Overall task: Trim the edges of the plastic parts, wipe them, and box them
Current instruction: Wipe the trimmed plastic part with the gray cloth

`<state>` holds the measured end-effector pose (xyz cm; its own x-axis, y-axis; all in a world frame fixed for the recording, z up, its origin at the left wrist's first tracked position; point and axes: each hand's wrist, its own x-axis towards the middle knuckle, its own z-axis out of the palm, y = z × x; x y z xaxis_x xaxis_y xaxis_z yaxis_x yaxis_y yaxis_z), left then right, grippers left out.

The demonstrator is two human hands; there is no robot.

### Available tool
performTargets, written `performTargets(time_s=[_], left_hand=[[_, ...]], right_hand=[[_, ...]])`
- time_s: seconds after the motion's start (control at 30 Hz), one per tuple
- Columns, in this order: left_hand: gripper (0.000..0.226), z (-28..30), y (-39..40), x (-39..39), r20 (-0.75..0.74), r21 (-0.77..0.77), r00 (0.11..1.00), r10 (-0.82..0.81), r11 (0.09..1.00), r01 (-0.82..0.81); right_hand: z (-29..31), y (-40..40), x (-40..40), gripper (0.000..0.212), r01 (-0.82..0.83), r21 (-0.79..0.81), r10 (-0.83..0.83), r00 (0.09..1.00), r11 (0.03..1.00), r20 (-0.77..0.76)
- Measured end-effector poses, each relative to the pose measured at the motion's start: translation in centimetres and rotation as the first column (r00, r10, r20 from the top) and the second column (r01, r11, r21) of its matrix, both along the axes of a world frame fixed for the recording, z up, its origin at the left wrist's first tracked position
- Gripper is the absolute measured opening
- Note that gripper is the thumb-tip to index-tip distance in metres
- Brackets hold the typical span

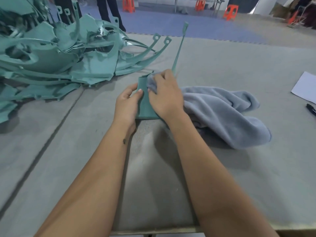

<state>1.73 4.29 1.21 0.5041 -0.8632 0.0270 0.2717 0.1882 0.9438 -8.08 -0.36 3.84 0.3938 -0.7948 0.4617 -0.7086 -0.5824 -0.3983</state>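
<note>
A teal plastic part (145, 106) lies on the grey table (222, 177) in front of me, with a long thin arm rising up and away behind my hands. My left hand (127, 104) grips its left edge, thumb on top. My right hand (165, 94) holds a bunched end of a grey-blue cloth (222, 112) and presses it onto the part's upper face. The rest of the cloth trails to the right on the table.
A large heap of teal plastic parts (56, 57) fills the table's far left. A white sheet of paper (306, 88) and a black marker (311, 109) lie at the right edge. Orange stools (230, 11) and a person's legs (109, 11) stand beyond the table.
</note>
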Motion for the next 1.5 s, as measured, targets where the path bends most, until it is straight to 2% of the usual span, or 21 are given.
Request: performTargets(time_s=[0.17, 0.23, 0.37, 0.5, 0.57, 0.67, 0.8, 0.9, 1.0, 1.1, 1.17, 1.2, 1.27, 1.33, 1.43, 1.5], left_hand=[[0.033, 0.2, 0.1, 0.0, -0.046, -0.021, 0.999, -0.018, 1.0, 0.017], [0.039, 0.2, 0.2, 0.1, -0.065, 0.013, 0.998, 0.003, 1.0, -0.002], [0.045, 0.0, 0.1, -0.1, -0.03, 0.059, 0.998, 0.06, 0.997, -0.058], [0.051, 0.0, 0.3, -0.4, 0.024, 0.047, 0.999, 0.025, 0.999, -0.026], [0.051, 0.0, 0.3, -0.2, 0.022, 0.049, 1.0, 0.016, 0.999, -0.017], [0.048, -0.1, 0.2, 0.0, 0.018, 0.042, 1.0, 0.011, 0.999, -0.012], [0.033, -0.1, 0.2, -0.2, -0.02, 0.014, 1.0, 0.024, 1.0, -0.023], [0.038, -0.1, 0.3, -0.2, -0.015, 0.009, 1.0, 0.013, 1.0, -0.013], [0.047, -0.3, 0.4, -0.1, 0.002, 0.02, 1.0, -0.008, 1.0, 0.008], [0.03, -0.2, 0.3, 0.1, -0.033, 0.064, 0.999, 0.029, 0.998, -0.027], [0.02, 0.0, 0.2, 0.0, -0.122, 0.103, 0.99, 0.063, 0.993, -0.051], [0.024, 0.1, 0.2, -0.1, -0.167, 0.102, 0.984, 0.059, 0.994, -0.043], [0.051, 0.1, 0.1, 0.0, -0.22, 0.058, 0.975, 0.006, 0.998, 0.007], [0.068, 0.0, 0.0, 0.3, -0.21, 0.032, 0.974, -0.082, 0.995, 0.091], [0.056, 0.1, 0.2, 0.4, -0.179, 0.086, 0.978, -0.109, 0.988, 0.126], [0.046, 0.1, 0.1, 0.5, -0.154, 0.093, 0.984, -0.091, 0.99, 0.106]], right_hand=[[0.2, 1.1, 0.6, 0.014, -0.252, 0.079, 0.252, 0.968, 0.965, 0.011], [0.3, 0.7, 0.6, 0.008, -0.267, 0.069, 0.267, 0.964, 0.961, 0.006], [0.7, -1.0, 0.8, 0.013, -0.08, 0.05, 0.077, 0.996, 0.996, 0.048], [0.3, -1.1, 1.8, 0.017, 0.132, 0.042, -0.135, 0.987, 0.99, 0.087], [0.0, -0.7, 2.1, 0.019, 0.151, 0.062, -0.159, 0.976, 0.987, 0.15], [0.2, -0.4, 2.1, 0.016, 0.049, 0.095, -0.069, 0.975, 0.994, 0.212], [1.1, 0.0, 1.6, 0.007, -0.123, 0.134, 0.11, 0.989, 0.983, 0.1], [1.7, -0.5, 1.3, 0.009, -0.113, 0.187, 0.088, 0.987, 0.976, 0.137], [1.5, -0.6, 1.3, 0.015, -0.043, 0.161, 0.006, 0.975, 0.986, 0.224], [1.0, -0.5, 1.2, 0.008, -0.105, 0.18, 0.085, 0.989, 0.978, 0.119], [0.8, -0.3, 0.7, 0.006, -0.173, 0.233, 0.161, 0.984, 0.957, 0.072], [0.7, 0.0, 0.3, 0.007, -0.204, 0.25, 0.195, 0.979, 0.946, 0.061], [0.7, 0.7, -0.6, 0.008, -0.281, 0.278, 0.282, 0.959, 0.919, 0.036], [0.9, 1.1, -1.6, 0.007, -0.351, 0.356, 0.375, 0.927, 0.866, 0.003], [1.8, 0.5, -2.4, 0.008, -0.338, 0.456, 0.397, 0.917, 0.823, -0.037], [1.6, -0.1, -1.9, 0.006, -0.264, 0.386, 0.296, 0.955, 0.884, -0.025]])
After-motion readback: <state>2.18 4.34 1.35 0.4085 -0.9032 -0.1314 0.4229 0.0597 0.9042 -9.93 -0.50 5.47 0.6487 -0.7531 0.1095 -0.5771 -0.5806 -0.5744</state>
